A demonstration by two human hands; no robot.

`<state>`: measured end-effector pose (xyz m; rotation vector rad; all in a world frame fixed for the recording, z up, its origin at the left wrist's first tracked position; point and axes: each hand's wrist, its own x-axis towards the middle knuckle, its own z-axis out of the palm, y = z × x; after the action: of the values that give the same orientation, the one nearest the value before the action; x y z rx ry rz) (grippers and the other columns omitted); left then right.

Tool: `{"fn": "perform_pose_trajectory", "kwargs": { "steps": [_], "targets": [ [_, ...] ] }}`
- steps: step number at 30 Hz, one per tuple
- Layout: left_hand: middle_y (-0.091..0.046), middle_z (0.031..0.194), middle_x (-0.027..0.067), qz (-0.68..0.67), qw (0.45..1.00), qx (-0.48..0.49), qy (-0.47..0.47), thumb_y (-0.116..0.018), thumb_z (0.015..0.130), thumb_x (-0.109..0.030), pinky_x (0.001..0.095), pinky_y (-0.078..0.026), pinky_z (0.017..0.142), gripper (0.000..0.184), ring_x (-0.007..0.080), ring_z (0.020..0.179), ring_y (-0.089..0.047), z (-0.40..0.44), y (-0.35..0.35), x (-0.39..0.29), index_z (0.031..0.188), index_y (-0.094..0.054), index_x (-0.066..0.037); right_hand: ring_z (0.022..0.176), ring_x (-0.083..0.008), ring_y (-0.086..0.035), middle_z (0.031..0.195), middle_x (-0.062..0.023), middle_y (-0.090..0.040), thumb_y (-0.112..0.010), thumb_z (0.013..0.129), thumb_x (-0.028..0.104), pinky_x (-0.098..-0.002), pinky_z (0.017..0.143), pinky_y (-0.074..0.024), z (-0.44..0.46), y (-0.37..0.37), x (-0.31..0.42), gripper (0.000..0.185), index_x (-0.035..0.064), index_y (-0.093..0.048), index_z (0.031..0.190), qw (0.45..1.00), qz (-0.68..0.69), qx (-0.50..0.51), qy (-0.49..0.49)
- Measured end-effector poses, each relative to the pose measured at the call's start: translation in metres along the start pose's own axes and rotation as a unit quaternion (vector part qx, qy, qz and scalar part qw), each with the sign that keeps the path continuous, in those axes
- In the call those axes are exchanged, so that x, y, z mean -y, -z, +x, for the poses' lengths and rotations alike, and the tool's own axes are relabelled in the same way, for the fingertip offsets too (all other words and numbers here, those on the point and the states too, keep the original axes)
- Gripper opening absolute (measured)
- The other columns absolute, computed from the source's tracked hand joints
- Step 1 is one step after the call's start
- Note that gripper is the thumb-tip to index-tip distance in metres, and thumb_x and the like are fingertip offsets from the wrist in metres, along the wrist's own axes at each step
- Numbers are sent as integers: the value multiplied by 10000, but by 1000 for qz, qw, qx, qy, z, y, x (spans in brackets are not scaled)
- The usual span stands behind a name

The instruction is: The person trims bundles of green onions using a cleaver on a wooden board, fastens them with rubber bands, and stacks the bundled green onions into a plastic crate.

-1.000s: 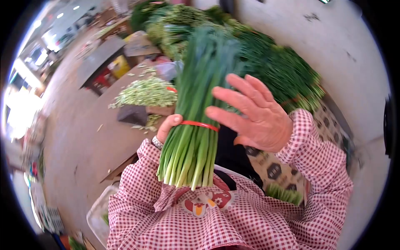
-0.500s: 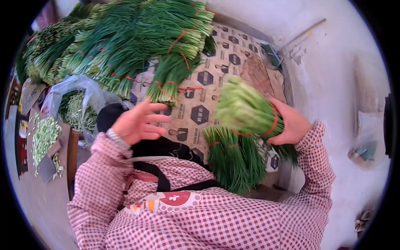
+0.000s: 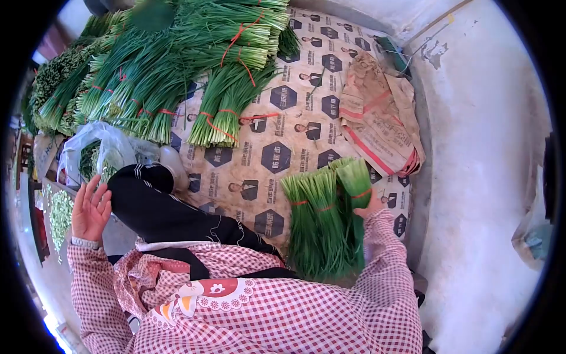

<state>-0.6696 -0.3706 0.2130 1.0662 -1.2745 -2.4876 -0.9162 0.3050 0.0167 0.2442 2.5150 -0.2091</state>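
Note:
My right hand (image 3: 371,205) is closed round a banded bundle of green stalks (image 3: 355,178), its pale cut ends pointing up and away from me. That bundle lies against the right side of two other banded bundles (image 3: 315,221) on the printed sheet (image 3: 295,133). My left hand (image 3: 91,211) is raised at the left with its fingers apart, palm showing and nothing in it. A band or watch sits on its wrist.
A large pile of banded green bundles (image 3: 153,65) covers the back left. Two tied bundles (image 3: 227,109) lie in front of it. A plastic bag (image 3: 106,144) stands at left, a folded sack (image 3: 380,115) at right, beside the wall (image 3: 471,147). My dark-clad leg (image 3: 171,209) crosses the middle.
The bundle in my right hand has come down beside the two bundles at right. My left hand has moved left. Earlier, my left hand held a banded bundle near the table.

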Motion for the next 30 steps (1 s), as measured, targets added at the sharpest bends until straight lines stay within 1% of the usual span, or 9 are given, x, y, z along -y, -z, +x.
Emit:
{"fn": "perform_pose_trajectory", "kwargs": {
  "steps": [4,8,11,13,19,24,26,27,30],
  "targets": [
    [-657,1086,86,23,999,-21,-3,-481,968,-346,336,-567,785,454,211,957,-659,-17,1,5,1341,-444,-91,1275,-365,-425,1375,-228,-437,-742,651,364,-438,1073,-329,2,-49,43,1013,68,-206,1457,985,-18,162,-63],
    [-640,1077,103,96,994,-57,-12,-519,948,-321,323,-564,756,468,213,925,-659,-27,-22,12,1325,-434,-57,1258,-342,-453,1314,-247,-494,-663,728,307,-437,1055,-350,46,-29,43,711,62,-431,1354,933,-131,311,122],
    [-648,1010,126,105,994,-6,16,-542,927,-235,310,-571,706,425,222,843,-675,-26,-41,22,1289,-451,-32,1161,-338,-540,1213,-243,-573,-615,762,277,-417,985,-420,81,-2,98,550,41,-525,1250,959,-192,200,62],
    [-664,904,124,98,995,-13,34,-548,906,-154,299,-574,639,361,222,735,-682,-21,-37,39,1234,-491,-15,1072,-300,-596,1024,-232,-648,-671,744,313,-370,918,-461,114,-14,140,538,22,-570,1184,995,34,-71,66],
    [-662,733,166,34,998,-50,2,-535,875,-48,330,-569,524,228,257,578,-660,-23,-13,60,1085,-558,38,1072,-292,-582,1149,-193,-600,-687,755,407,-385,937,-451,136,-109,338,678,-9,-499,1256,959,114,194,174],
    [-673,762,210,-25,999,28,5,-495,873,66,355,-590,593,175,275,636,-684,-20,2,59,1019,-584,102,1148,-300,-535,1236,-203,-551,-657,769,482,-390,993,-402,157,-177,410,755,0,-454,1314,969,129,151,148],
    [-677,787,176,66,996,46,41,-628,888,-112,296,-541,563,264,222,629,-669,-20,11,59,1092,-607,54,1186,-291,-514,1253,-203,-546,-649,787,486,-393,1008,-391,153,-187,435,769,-27,-435,1318,970,181,147,71],
    [-658,680,143,75,995,58,33,-606,889,-47,255,-512,497,155,182,538,-635,-5,-11,41,958,-634,89,1168,-282,-532,1266,-210,-536,-719,765,398,-387,985,-420,165,-200,435,763,-62,-427,1299,912,301,230,161],
    [-677,762,146,104,984,142,16,-601,874,-17,255,-519,561,139,162,595,-645,12,-9,35,955,-651,84,1011,-252,-626,1144,-168,-627,-786,707,307,-349,889,-499,138,-185,476,671,-51,-516,1207,934,288,167,129]
  ]
}}
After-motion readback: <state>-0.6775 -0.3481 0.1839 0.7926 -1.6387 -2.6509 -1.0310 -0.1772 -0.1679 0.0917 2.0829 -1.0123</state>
